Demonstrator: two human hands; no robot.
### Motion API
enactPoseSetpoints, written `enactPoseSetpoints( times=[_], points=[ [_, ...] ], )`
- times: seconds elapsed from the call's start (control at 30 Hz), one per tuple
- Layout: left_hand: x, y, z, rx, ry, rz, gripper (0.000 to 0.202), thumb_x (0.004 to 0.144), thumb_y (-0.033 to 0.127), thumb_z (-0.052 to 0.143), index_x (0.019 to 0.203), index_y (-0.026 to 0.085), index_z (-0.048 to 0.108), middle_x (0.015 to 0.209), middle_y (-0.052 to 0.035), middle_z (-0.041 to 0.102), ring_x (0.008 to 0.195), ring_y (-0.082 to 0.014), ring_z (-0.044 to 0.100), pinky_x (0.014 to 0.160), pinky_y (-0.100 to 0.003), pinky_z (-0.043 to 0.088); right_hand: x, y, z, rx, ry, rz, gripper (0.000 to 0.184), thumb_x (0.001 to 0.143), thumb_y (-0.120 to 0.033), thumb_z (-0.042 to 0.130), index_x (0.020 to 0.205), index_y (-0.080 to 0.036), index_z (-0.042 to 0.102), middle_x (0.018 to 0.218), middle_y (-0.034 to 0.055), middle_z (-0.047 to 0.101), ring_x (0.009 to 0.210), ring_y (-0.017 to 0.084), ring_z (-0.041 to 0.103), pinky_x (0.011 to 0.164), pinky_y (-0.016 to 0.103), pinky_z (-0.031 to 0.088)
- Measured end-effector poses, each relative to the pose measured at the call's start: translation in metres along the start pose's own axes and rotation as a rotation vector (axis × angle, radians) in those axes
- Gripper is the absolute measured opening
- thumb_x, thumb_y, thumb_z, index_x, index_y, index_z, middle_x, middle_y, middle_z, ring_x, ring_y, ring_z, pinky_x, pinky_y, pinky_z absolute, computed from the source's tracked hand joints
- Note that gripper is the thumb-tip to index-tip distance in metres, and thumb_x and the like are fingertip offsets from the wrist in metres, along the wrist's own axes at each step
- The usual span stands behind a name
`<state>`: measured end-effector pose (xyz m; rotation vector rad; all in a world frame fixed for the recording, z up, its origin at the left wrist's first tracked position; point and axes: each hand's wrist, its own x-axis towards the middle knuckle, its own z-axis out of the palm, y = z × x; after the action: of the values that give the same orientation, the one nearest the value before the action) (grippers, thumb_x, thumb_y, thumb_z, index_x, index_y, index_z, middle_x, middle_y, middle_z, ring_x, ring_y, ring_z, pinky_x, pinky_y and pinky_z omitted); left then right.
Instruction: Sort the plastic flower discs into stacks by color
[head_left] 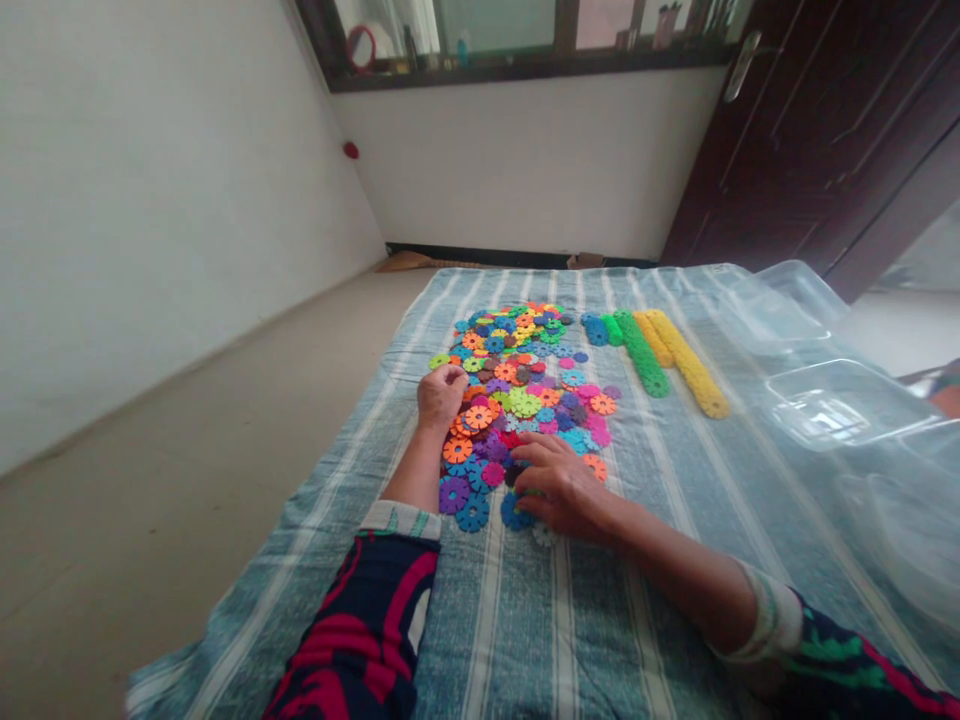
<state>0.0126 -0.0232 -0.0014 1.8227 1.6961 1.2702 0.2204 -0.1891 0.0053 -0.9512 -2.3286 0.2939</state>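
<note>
A pile of flower-shaped notched plastic discs (525, 402) in many colours spreads over the striped cloth. My left hand (441, 396) is at the pile's left edge, thumb and fingers pinched together; whatever they may hold is hidden. Over the near right part of the pile, my right hand (566, 487) has its fingers apart and curved down onto the discs. A bit of yellow-green shows by its lower fingers, too small to tell whether it is held. Close to that hand lie a blue disc (514, 512) and a pale disc (545, 535).
Right of the pile lie rows of same-coloured discs: a green row (642, 356), a yellow row (688, 365) and shorter ones. Clear plastic boxes (840, 400) stand along the right side. The striped cloth (525, 620) covers the surface; a dark door (795, 130) is beyond.
</note>
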Motion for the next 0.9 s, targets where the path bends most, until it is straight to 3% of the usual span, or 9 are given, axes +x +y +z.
enactPoseSetpoints(
  times=[0.2, 0.27, 0.47, 0.9],
  points=[
    [-0.001, 0.004, -0.001, 0.003, 0.017, 0.005, 0.022, 0.071, 0.032, 0.055, 0.075, 0.017, 0.069, 0.075, -0.0024, 0.070, 0.073, -0.0169, 0.064, 0.074, -0.027, 0.048, -0.003, 0.014, -0.005, 0.039, 0.144, 0.003, 0.008, 0.086, -0.018, 0.063, 0.088, -0.021, 0.069, 0.103, 0.0072, 0.069, 0.114, 0.023, 0.056, 0.097, 0.042, 0.045],
    [-0.002, 0.005, -0.001, 0.002, 0.018, -0.002, 0.022, 0.071, 0.032, 0.055, 0.076, 0.017, 0.070, 0.075, -0.0024, 0.071, 0.073, -0.0169, 0.064, 0.074, -0.026, 0.048, -0.005, 0.013, -0.009, 0.029, 0.114, -0.003, 0.005, 0.085, -0.023, 0.066, 0.087, -0.020, 0.070, 0.109, 0.0084, 0.068, 0.118, 0.025, 0.053, 0.098, 0.044, 0.044],
    [0.000, 0.003, 0.000, 0.003, 0.015, -0.010, 0.022, 0.070, 0.033, 0.055, 0.075, 0.017, 0.069, 0.074, -0.0027, 0.071, 0.073, -0.0170, 0.065, 0.074, -0.026, 0.048, -0.009, 0.008, -0.014, 0.006, -0.073, -0.044, 0.021, 0.077, -0.037, 0.075, 0.090, -0.021, 0.071, 0.122, 0.0101, 0.063, 0.129, 0.030, 0.046, 0.101, 0.050, 0.040],
    [0.009, -0.001, -0.003, -0.012, 0.019, -0.038, 0.020, 0.068, 0.036, 0.057, 0.073, 0.020, 0.068, 0.073, -0.0007, 0.071, 0.074, -0.0178, 0.066, 0.075, -0.026, 0.049, -0.003, 0.008, -0.014, 0.084, 0.008, -0.055, 0.004, 0.080, -0.020, 0.071, 0.079, -0.020, 0.067, 0.101, 0.0053, 0.070, 0.117, 0.021, 0.057, 0.100, 0.036, 0.045]
  ],
)
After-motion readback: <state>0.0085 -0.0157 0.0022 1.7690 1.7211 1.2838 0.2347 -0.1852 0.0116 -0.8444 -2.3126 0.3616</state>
